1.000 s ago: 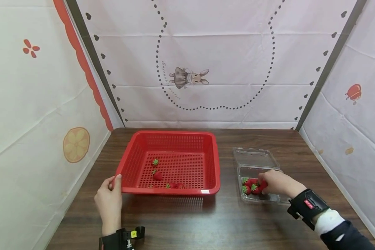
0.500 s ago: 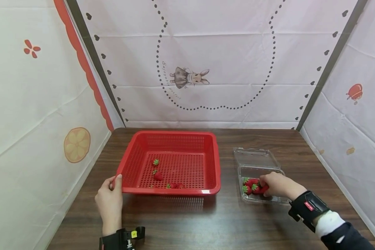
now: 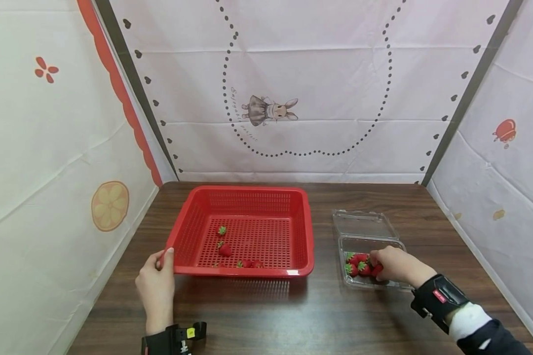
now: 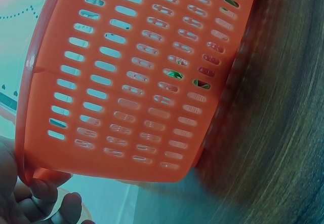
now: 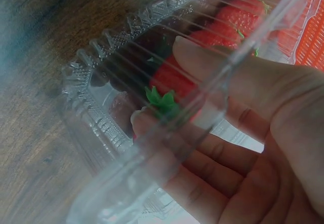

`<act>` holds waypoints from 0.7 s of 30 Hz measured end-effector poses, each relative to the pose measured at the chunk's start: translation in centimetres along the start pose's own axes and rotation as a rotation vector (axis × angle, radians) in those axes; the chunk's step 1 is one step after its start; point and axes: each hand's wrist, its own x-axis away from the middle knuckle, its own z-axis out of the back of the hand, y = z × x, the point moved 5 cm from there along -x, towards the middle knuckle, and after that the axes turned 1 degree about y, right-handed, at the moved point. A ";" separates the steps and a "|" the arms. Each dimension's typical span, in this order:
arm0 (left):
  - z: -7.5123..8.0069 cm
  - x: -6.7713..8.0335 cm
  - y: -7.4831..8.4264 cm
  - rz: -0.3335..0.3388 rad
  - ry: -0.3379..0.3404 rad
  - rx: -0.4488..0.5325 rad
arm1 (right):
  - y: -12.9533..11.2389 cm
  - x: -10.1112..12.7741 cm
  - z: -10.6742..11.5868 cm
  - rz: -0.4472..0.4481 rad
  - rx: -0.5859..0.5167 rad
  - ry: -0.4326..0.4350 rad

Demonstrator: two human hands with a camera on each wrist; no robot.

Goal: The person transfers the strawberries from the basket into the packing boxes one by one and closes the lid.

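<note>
My left hand [image 3: 154, 286] holds the near-left corner of a red perforated plastic basket [image 3: 308, 231], thumb on top of the rim and fingers curled beneath it in the left wrist view. Several strawberries [image 3: 224, 250] lie scattered inside the basket. To its right, my right hand [image 3: 393, 264] reaches into a clear plastic clamshell box [image 3: 347, 246]. Between thumb and fingertips it pinches a strawberry [image 5: 172, 84], whose green leaves point toward the fingers in the right wrist view. More strawberries [image 3: 357, 258] are packed in the box's left half, beside that hand.
The box's hinged lid [image 3: 366, 224] lies folded back on the far side. Both containers stand on a dark wooden table [image 3: 266, 320]. White printed cloth [image 3: 320, 88] walls in the back and both sides. A black strap [image 3: 439, 298] circles the right wrist.
My right hand has shifted slightly toward me and to the right inside the box, the strawberry between its fingers moving along. The left hand and basket have stayed put.
</note>
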 end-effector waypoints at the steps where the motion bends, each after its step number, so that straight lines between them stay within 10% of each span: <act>1: 0.0 0.0 0.0 -0.004 0.002 0.000 | 0.0 0.1 0.0 0.005 0.003 0.003; 21: -0.1 -0.1 -0.4 -0.008 0.006 0.011 | 0.0 0.2 0.1 -0.008 0.090 0.028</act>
